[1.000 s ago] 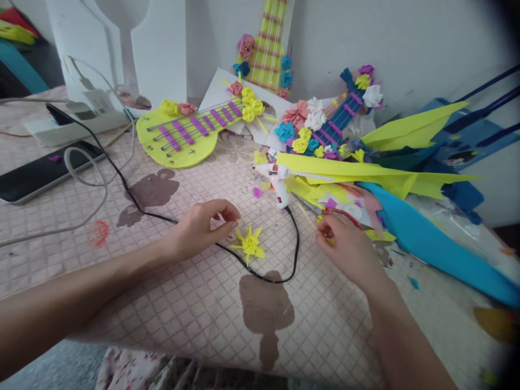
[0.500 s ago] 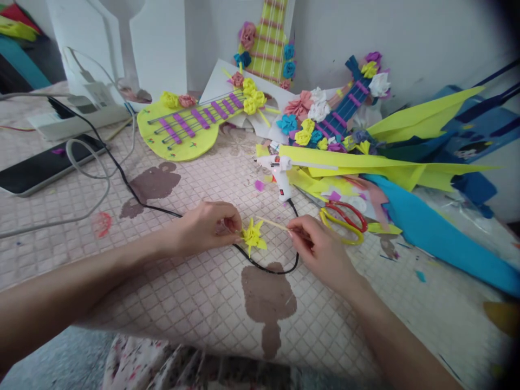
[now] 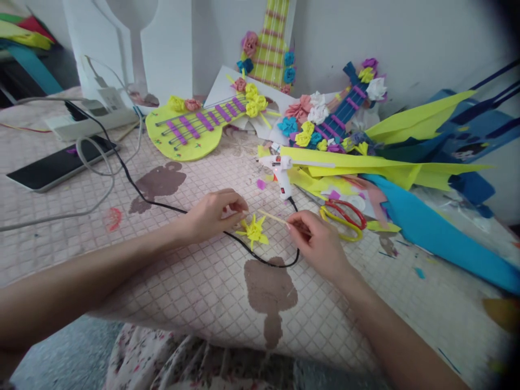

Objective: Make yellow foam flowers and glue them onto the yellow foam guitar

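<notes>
A yellow paper flower (image 3: 254,232) with pointed petals appears to lie on the quilted table cover, between my two hands. My left hand (image 3: 217,215) is just up and left of it, thumb and fingertips pinched together. Whatever is between those fingertips is too small to make out. In my right hand (image 3: 317,238) a thin pale wooden stick (image 3: 271,216) is pinched, its free end pointing left above the flower. A black cord (image 3: 260,260) loops below the flower and runs to a white hot glue gun (image 3: 280,170) behind my right hand.
Scissors (image 3: 345,216) with red and yellow handles lie right of the glue gun, beside yellow and blue paper strips (image 3: 430,233). Decorated paper guitars (image 3: 190,130) stand at the back. A phone (image 3: 57,162) and a power strip (image 3: 93,122) with cables are at left.
My left hand has shifted slightly up, off the flower's left side where its fingertips were. The right hand still holds the stick in about the same place. The view has tilted slightly.
</notes>
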Tool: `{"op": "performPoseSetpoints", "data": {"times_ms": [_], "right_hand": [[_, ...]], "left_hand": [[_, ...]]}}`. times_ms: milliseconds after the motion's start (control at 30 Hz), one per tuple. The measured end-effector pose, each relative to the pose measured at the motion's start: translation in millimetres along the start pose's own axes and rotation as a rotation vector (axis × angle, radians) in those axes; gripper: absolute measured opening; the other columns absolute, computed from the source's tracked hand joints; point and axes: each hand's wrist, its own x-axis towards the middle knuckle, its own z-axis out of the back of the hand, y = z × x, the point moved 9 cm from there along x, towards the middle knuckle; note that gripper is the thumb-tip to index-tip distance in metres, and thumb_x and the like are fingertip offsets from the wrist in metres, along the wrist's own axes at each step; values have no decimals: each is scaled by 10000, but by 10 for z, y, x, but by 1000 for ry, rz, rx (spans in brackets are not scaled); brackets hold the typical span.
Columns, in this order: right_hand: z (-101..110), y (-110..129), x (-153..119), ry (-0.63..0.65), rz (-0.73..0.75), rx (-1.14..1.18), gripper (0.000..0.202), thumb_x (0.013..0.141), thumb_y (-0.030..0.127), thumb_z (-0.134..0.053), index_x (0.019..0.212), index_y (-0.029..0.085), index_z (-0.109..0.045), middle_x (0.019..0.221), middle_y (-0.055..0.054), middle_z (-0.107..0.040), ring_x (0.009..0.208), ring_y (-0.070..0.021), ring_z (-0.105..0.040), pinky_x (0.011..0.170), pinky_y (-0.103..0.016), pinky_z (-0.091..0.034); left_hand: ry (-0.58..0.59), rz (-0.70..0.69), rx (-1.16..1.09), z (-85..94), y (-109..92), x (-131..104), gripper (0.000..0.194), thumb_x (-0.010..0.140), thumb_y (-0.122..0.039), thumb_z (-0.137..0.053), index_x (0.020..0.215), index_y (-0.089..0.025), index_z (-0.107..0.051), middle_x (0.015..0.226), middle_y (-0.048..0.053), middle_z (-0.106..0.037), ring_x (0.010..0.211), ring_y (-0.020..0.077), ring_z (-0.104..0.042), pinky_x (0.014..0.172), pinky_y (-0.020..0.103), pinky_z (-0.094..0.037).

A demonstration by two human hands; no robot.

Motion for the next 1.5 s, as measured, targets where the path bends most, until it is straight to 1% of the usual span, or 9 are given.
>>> {"op": "performPoseSetpoints", "data": {"times_ms": [133, 333, 600, 867, 1067, 1200, 1267, 1333, 1500], "right_hand": [[-29, -1, 0, 3, -1, 7, 30, 846, 187, -535, 852, 210, -553, 769, 14, -617, 677, -114, -580, 635, -230, -439], [-68, -10, 6, 29, -17, 30, 35, 855, 204, -524, 852, 211, -558, 786, 9, -624, 694, -118, -587, 644, -233, -445], [-7, -31, 7, -16, -49, 17, 48, 851, 224, -512, 852, 213, -559, 768, -6, -626, 670, -137, -585, 629, -259, -448], [-38, -50, 18, -6, -52, 6, 45, 843, 212, -513, 846, 214, -558, 761, -7, -627, 667, -142, -586, 632, -270, -448], [-60, -36, 28, 0, -48, 3, 41, 836, 204, -520, 844, 209, -560, 772, -8, -630, 672, -138, -587, 634, -261, -449], [-86, -54, 28, 6, -46, 10, 56, 839, 212, -515, 863, 212, -565, 789, -14, -639, 673, -142, -591, 624, -265, -455], [-98, -66, 29, 10, -46, 15, 61, 836, 209, -510, 863, 215, -565, 798, -16, -642, 683, -146, -596, 632, -270, -461], [-106, -78, 31, 12, -49, 18, 64, 834, 207, -508, 859, 215, -566, 798, -14, -642, 691, -147, -601, 638, -272, -464], [-111, -81, 43, 9, -50, 19, 78, 829, 208, -503, 865, 221, -571, 807, -14, -645, 695, -149, -603, 644, -280, -461]], "left_hand": [[28, -47, 12, -110, -28, 59, 210, 872, -240, -498, 1001, -152, -639, 937, 65, -600, 790, 129, -558, 697, 233, -447], [85, -100, 56, -238, -91, 88, 206, 878, -273, -501, 925, -154, -663, 841, 61, -584, 788, 147, -535, 731, 262, -443], [80, -17, 14, -34, 26, 61, 204, 832, -300, -551, 977, -170, -611, 969, 52, -619, 853, 151, -572, 752, 263, -446], [272, -86, 40, -54, -22, 10, 99, 780, -244, -613, 843, -171, -633, 844, 20, -641, 792, 131, -571, 742, 238, -425], [215, -129, 91, -98, -38, 25, 101, 833, -183, -526, 821, -167, -624, 840, 32, -621, 805, 139, -563, 756, 246, -434], [-53, -106, 214, 120, -37, 51, 167, 839, -200, -519, 982, -149, -590, 990, 83, -593, 946, 192, -545, 850, 324, -426], [-113, -92, 218, 197, -55, 40, 152, 844, -226, -523, 952, -141, -587, 948, 80, -596, 896, 183, -555, 815, 312, -434], [-67, -87, 174, 196, -75, 25, 131, 851, -261, -531, 864, -147, -593, 850, 55, -605, 799, 155, -561, 740, 270, -437], [209, -111, 123, -19, -120, -55, 209, 785, -377, -636, 803, -171, -604, 795, 23, -620, 759, 142, -563, 699, 244, -414]]}}
